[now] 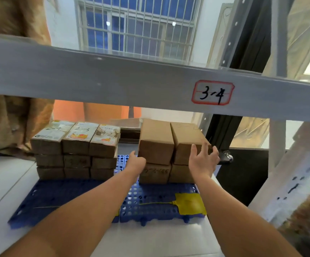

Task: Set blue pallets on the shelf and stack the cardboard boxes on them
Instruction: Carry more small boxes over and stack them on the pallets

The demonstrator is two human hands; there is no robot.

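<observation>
The plain cardboard boxes point(156, 143) sat on the right blue pallet point(150, 199), near the shelf's point(150, 242) right edge.
The left hand point(136, 162) lay flat against the top tier's side, the right hand point(203, 160) spread over its front (likely squaring it).

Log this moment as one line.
left hand: touches side of upper-left plain box; right hand: on upper-right plain box; blue pallets: on shelf

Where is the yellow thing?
In the head view, the yellow tag lies flat on the right-hand blue pallet, near its front edge. It is just in front of the plain cardboard boxes.
</observation>
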